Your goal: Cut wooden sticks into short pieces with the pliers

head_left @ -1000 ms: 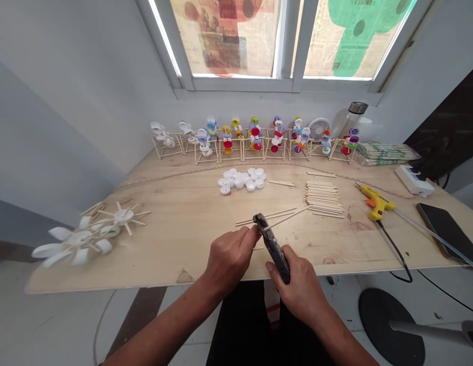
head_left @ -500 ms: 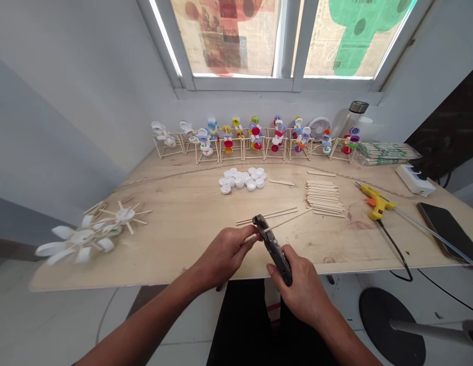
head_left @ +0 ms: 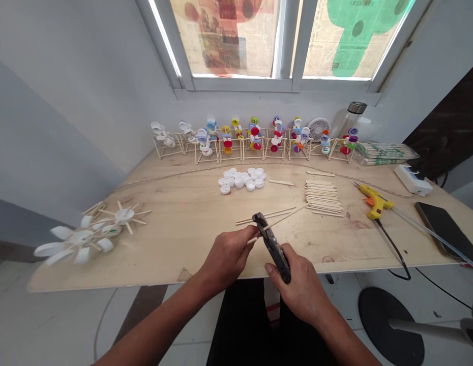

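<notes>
Beyond our pliers, bottle caps and stacked craft sticks lie; our right grip clasps the pliers, our left grip pinches a thin stick.

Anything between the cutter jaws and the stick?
Nothing visible. The stick already sits across the head of the cutter, which the right hand grips. The left hand holds the stick right beside the jaws, on the near side.

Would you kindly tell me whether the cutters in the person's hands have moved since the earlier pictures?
No, the cutters hold about the same spot relative to the stack of sticks.
</notes>
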The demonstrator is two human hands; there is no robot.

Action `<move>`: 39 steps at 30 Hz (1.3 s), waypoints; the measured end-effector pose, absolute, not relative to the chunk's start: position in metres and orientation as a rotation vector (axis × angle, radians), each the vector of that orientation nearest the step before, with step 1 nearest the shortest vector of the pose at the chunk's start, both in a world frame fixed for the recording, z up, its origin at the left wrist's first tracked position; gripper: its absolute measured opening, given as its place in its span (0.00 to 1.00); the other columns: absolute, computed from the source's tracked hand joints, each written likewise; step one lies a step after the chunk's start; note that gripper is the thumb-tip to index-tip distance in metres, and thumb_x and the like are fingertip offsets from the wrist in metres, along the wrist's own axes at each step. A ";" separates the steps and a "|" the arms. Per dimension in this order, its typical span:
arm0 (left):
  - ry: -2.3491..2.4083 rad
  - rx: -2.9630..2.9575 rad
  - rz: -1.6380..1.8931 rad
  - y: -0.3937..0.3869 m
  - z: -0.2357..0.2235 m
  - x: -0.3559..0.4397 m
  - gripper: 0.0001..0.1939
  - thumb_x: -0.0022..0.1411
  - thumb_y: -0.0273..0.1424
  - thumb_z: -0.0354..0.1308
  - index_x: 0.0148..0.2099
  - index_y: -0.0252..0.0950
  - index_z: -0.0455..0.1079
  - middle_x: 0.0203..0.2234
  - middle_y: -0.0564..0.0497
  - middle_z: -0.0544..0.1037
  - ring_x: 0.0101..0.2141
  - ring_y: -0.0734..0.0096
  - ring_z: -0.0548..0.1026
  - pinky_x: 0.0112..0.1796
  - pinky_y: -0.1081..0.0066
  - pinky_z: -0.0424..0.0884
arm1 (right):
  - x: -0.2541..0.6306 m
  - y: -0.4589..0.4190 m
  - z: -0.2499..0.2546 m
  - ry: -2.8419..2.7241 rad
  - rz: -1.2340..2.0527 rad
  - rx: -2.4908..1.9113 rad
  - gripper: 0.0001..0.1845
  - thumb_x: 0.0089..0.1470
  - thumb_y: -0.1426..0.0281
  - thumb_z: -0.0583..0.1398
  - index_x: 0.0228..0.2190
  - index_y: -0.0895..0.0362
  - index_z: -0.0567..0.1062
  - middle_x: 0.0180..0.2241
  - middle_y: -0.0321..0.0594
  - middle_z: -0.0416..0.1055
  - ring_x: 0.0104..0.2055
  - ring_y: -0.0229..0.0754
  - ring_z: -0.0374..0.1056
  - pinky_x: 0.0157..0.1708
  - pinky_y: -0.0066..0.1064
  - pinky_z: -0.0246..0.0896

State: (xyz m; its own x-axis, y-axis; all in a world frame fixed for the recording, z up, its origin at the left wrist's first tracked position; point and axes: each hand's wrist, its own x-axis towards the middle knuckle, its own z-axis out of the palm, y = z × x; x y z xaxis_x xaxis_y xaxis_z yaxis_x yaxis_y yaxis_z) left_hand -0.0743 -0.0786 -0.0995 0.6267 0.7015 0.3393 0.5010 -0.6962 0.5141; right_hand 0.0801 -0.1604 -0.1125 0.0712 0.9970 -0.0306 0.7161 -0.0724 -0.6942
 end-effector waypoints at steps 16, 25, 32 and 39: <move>0.713 1.953 0.469 -0.067 -0.073 -0.084 0.19 0.64 0.40 0.38 0.31 0.34 0.64 0.14 0.58 0.57 0.16 0.80 0.54 0.18 0.78 0.53 | 0.080 -0.161 -0.109 -1.737 0.749 -1.770 0.07 0.51 0.65 0.54 0.33 0.55 0.65 0.23 0.34 0.67 0.24 0.39 0.62 0.23 0.26 0.51; 0.707 1.938 0.463 -0.064 -0.074 -0.085 0.17 0.63 0.39 0.40 0.31 0.34 0.64 0.15 0.57 0.60 0.17 0.79 0.57 0.19 0.77 0.56 | 0.078 -0.159 -0.115 -1.744 0.638 -1.787 0.07 0.51 0.65 0.53 0.27 0.54 0.61 0.19 0.32 0.64 0.19 0.37 0.59 0.20 0.25 0.46; 0.747 1.959 0.497 -0.059 -0.082 -0.085 0.16 0.63 0.36 0.42 0.29 0.34 0.63 0.22 0.54 0.66 0.23 0.78 0.62 0.22 0.79 0.59 | 0.075 -0.153 -0.123 -1.776 0.586 -1.849 0.07 0.52 0.65 0.52 0.26 0.54 0.59 0.17 0.31 0.62 0.19 0.38 0.60 0.20 0.26 0.44; 0.758 1.996 0.513 -0.057 -0.087 -0.085 0.16 0.63 0.36 0.41 0.31 0.34 0.64 0.28 0.52 0.70 0.29 0.75 0.67 0.33 0.75 0.64 | 0.075 -0.149 -0.128 -1.799 0.543 -1.884 0.07 0.52 0.65 0.52 0.26 0.55 0.61 0.18 0.33 0.65 0.20 0.39 0.62 0.21 0.25 0.45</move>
State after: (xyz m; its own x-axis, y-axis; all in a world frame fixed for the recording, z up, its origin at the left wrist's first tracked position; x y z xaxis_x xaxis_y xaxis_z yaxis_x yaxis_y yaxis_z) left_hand -0.0850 -0.0567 -0.0865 0.7245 0.6870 0.0565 0.3082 -0.3961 0.8649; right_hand 0.0747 -0.1489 -0.1277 0.0593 0.9974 0.0400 0.8089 -0.0246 -0.5874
